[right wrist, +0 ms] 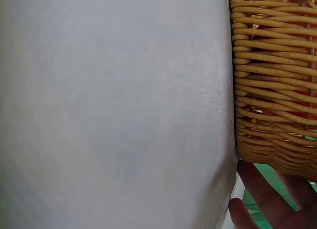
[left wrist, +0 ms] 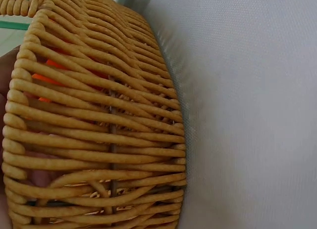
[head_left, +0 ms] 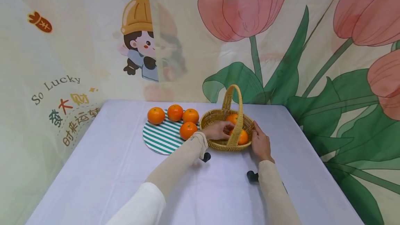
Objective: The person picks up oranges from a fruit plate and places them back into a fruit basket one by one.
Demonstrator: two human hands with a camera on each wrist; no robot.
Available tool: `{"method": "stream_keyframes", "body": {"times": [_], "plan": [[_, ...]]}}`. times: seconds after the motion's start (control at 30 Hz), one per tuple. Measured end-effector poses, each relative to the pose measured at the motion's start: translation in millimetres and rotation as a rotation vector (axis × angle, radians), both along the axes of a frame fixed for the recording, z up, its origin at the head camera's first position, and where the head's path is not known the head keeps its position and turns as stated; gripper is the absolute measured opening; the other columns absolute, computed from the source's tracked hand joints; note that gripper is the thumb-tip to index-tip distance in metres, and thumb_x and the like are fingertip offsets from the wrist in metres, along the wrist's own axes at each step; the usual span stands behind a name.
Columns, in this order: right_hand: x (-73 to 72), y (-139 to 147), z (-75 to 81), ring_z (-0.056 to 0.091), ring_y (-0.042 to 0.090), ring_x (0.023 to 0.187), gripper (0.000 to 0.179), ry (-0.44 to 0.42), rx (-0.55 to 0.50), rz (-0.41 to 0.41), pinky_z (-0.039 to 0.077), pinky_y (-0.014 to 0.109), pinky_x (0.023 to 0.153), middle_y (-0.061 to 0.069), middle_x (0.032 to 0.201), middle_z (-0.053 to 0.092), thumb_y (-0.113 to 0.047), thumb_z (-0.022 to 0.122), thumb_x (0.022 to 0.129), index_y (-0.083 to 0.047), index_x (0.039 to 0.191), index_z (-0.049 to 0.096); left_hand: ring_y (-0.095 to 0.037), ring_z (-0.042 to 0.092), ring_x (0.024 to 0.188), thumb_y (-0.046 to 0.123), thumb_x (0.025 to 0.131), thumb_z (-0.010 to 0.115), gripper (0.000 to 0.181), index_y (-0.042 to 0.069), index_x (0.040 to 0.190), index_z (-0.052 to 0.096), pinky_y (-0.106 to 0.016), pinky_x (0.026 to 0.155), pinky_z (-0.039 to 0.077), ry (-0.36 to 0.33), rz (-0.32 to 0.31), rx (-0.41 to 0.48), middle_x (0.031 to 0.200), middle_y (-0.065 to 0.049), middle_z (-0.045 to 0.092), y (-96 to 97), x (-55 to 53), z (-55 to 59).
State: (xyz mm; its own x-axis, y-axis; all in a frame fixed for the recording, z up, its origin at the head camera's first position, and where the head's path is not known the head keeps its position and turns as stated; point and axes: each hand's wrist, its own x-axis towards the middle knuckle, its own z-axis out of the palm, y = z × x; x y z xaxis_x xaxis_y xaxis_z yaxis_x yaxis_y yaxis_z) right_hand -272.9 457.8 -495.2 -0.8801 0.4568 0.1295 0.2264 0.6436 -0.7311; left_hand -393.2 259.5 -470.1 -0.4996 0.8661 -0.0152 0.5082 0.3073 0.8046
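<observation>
A wicker basket (head_left: 218, 144) with a tall arched handle stands on the table, with mandarins inside. My left hand (head_left: 218, 130) reaches over its left rim, fingers curled at the front mandarin (head_left: 242, 137) under the handle. Another mandarin (head_left: 232, 118) lies behind it. The basket's weave (left wrist: 99, 130) hides most of that hand in the left wrist view. My right hand (head_left: 261, 144) rests against the basket's right side. In the right wrist view, its extended fingers (right wrist: 262, 189) lie by the wicker wall (right wrist: 272, 80).
Left of the basket lies a round green-and-white striped mat (head_left: 160, 138). Several mandarins sit on it, one (head_left: 188, 130) close to my left forearm. A white cloth covers the table (head_left: 125, 180). A printed curtain (head_left: 187, 44) hangs behind its back edge.
</observation>
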Motion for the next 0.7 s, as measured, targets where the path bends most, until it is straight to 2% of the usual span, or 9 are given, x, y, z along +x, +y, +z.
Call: {"method": "stream_keyframes", "body": {"times": [0.2,0.4,0.6,0.7], "plan": [[-0.7,-2.8,0.0,0.029,0.031,0.142,0.049,-0.014,0.012,0.021,0.024,0.051,0.113,0.007,0.155,0.030,-0.031,0.025,0.106,-0.027,0.155,0.025,-0.011,0.059,0.112,0.026,0.086,0.077,0.050,0.013,0.130,0.057,-0.023,0.095,0.047,0.015,0.017,0.011,0.124,0.001,0.061,-15.8,-1.5,12.6],[2.2,1.9,-1.9,0.030,0.033,0.141,0.050,-0.029,0.017,0.021,0.025,0.053,0.113,0.010,0.156,0.029,-0.032,0.022,0.106,-0.025,0.156,0.024,-0.020,0.056,0.121,0.027,0.086,0.076,0.059,0.007,0.136,0.051,-0.024,0.096,0.046,-0.002,0.042,0.091,0.133,-0.008,0.056,-39.8,-6.2,29.0],[4.1,0.5,-1.3,0.031,0.035,0.140,0.050,-0.041,0.011,0.028,0.026,0.055,0.111,0.012,0.157,0.026,-0.033,0.021,0.106,-0.024,0.156,0.022,-0.028,0.051,0.126,0.026,0.087,0.076,0.061,0.009,0.139,0.049,-0.033,0.099,0.046,-0.037,0.079,0.159,0.139,-0.011,0.051,-87.5,-9.7,44.4],[4.3,-0.1,-0.9,0.036,0.036,0.137,0.050,-0.036,0.013,0.032,0.029,0.054,0.110,0.013,0.157,0.026,-0.033,0.020,0.106,-0.024,0.156,0.022,-0.027,0.052,0.124,0.031,0.084,0.078,0.060,0.016,0.137,0.052,-0.035,0.098,0.047,-0.032,0.152,0.164,0.138,-0.009,0.053,-115.9,-11.4,44.8]]}}
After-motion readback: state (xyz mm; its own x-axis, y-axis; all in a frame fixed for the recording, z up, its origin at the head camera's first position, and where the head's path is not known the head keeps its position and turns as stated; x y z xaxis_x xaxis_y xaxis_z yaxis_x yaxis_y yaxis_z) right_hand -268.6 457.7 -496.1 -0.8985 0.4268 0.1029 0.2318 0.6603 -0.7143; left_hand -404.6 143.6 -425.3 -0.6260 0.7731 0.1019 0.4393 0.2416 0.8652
